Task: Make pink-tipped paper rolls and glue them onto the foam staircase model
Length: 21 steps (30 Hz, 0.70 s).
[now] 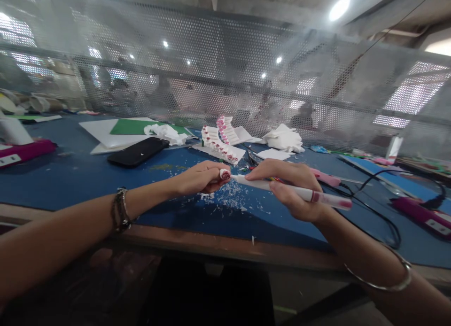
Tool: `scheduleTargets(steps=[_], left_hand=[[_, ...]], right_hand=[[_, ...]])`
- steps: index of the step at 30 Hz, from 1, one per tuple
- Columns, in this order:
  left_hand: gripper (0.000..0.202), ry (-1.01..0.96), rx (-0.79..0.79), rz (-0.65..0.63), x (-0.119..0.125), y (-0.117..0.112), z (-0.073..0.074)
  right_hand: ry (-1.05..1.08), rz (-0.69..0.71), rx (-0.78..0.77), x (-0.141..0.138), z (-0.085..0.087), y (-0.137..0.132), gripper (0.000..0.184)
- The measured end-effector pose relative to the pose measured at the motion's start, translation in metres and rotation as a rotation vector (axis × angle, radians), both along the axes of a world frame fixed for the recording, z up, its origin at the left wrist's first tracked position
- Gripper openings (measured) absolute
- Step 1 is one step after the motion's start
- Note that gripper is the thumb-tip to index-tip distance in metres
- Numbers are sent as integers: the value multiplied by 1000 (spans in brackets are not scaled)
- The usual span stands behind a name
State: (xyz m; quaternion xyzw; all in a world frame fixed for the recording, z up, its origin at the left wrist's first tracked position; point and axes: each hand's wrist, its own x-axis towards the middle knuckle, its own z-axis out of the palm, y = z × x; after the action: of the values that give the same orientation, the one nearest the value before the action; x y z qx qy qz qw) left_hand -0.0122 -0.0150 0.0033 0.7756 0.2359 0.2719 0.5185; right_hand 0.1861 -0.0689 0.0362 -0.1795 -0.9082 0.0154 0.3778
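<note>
Between the fingertips of my left hand (202,177) is a small round piece (224,174), white at the rim and dark red on its face. My right hand (294,187) is wrapped round a white marker pen (303,193) with a red end. The pen's tip points left and meets the red face of the piece, or comes very close to it. White crumbs (230,199) are scattered on the blue table (176,208) below both hands. Behind them stand folded white strips (218,145) carrying rows of small red and pink pieces.
A black phone (138,152) lies left of centre, near white and green sheets (121,128) and crumpled tissue (167,133). White gloves or cloth (283,138) lie behind. At right are a pink-handled tool (324,176), black cable (385,218) and a purple power strip (423,215). A perforated screen (211,58) closes the back.
</note>
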Motion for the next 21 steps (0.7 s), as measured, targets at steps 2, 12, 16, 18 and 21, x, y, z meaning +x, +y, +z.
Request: scheduleTargets(steps=[2,12,16,18,21], left_hand=[[23,11,10,5,0,0,0],[21,71,183,172,2,-2,4],[20,91,240,178,3,-3,4],[19,105,241,176,3,-3,4],[20,105,237,167,3,-3,3]], right_hand=[[-23,1,16,-1,-1,0,25],[-117,-32,190,-6,-3,3,27],[-148,-77,216,-8,-5,6,21],[-154,-108,220,-9,-6,6,19],[-130,-162,192,-10,-6,4,17]])
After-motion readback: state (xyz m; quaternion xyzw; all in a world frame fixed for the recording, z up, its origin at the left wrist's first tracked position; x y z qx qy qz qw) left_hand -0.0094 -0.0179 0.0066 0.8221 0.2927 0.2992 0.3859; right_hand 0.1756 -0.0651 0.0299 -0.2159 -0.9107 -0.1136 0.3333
